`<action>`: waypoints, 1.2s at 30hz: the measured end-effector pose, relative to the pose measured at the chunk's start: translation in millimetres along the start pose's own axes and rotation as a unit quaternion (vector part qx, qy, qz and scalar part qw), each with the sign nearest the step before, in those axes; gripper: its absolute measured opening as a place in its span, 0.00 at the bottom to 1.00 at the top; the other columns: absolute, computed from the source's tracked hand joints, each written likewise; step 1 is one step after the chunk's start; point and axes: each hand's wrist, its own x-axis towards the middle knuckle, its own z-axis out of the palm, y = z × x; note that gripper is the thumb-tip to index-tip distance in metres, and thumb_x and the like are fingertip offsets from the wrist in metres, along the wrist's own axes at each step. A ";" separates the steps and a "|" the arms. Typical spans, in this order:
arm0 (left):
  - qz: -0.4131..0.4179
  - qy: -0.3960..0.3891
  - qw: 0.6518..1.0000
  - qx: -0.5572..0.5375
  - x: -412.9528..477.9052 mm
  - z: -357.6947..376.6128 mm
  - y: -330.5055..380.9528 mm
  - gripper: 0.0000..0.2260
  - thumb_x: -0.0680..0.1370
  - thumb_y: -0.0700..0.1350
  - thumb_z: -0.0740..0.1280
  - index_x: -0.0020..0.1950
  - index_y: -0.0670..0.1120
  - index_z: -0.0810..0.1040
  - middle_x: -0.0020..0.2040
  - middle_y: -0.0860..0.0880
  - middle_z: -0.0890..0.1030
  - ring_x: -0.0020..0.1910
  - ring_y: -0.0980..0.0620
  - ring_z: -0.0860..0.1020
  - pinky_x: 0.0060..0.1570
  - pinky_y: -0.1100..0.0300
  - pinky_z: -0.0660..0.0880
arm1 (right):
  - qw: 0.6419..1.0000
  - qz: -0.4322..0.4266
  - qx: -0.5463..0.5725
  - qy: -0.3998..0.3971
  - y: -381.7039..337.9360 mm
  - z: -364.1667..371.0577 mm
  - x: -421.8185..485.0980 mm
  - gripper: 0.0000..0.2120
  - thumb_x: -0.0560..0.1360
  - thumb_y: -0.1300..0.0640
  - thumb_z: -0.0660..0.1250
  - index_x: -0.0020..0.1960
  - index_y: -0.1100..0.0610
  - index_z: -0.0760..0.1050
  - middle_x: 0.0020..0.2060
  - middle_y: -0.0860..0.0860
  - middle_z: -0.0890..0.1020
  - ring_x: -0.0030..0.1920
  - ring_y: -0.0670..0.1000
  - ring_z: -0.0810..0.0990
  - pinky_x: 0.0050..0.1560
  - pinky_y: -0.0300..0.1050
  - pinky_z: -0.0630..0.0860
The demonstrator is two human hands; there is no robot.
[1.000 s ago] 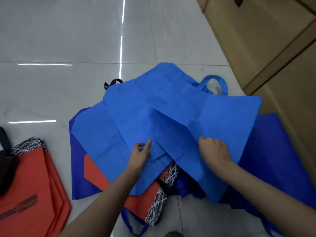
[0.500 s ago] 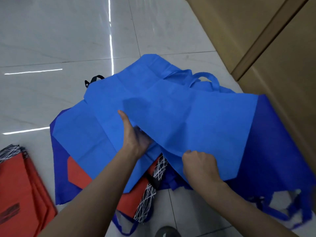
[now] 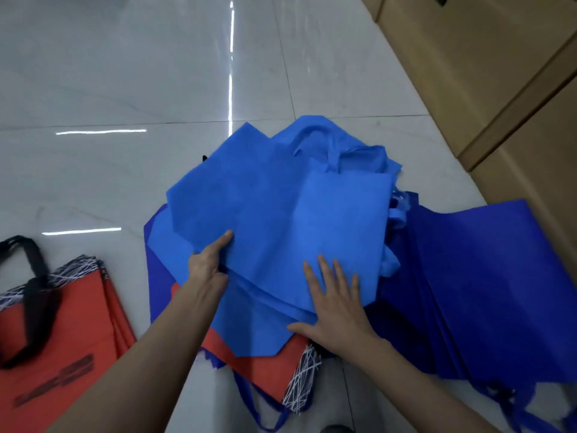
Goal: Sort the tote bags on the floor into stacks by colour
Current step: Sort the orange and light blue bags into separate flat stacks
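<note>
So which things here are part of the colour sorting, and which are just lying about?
Part of the job:
- light blue bags, under both hands
- left hand gripping their edge
- right hand pressed flat on top
- dark blue bags, right
- red bag under the pile
- red stack, left

Lying about:
- cardboard boxes
- tiled floor

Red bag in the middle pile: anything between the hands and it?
Yes. The light blue bags lie over most of the red bag, and both the left hand and right hand rest on them. Only its near edge shows.
</note>
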 end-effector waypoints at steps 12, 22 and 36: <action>0.038 0.022 0.990 -0.132 14.3 -144.4 39.4 0.24 0.69 0.47 0.73 0.63 0.47 0.72 0.63 0.46 0.76 0.53 0.52 0.78 0.34 0.61 0.81 | 0.976 -0.194 0.095 -0.041 -74.1 14.2 78.8 0.27 0.77 0.68 0.53 0.73 0.51 0.62 0.73 0.51 0.66 0.72 0.55 0.64 0.68 0.51 0.65; 0.115 0.176 0.975 -0.075 44.4 -162.3 56.4 0.16 0.76 0.31 0.59 0.61 0.43 0.73 0.70 0.45 0.72 0.56 0.49 0.78 0.59 0.51 0.75 | 0.989 0.040 0.131 0.059 -62.9 25.8 95.1 0.31 0.77 0.41 0.56 0.73 0.59 0.58 0.74 0.58 0.58 0.74 0.58 0.57 0.73 0.52 0.59; 0.067 0.194 0.979 -0.008 -8.2 -310.2 94.0 0.15 0.74 0.29 0.60 0.50 0.48 0.75 0.41 0.56 0.84 0.27 0.62 0.80 0.25 0.65 0.78 | 0.998 0.003 -0.015 0.060 -50.9 -2.5 121.7 0.26 0.77 0.47 0.62 0.67 0.65 0.66 0.64 0.63 0.72 0.65 0.63 0.71 0.60 0.57 0.72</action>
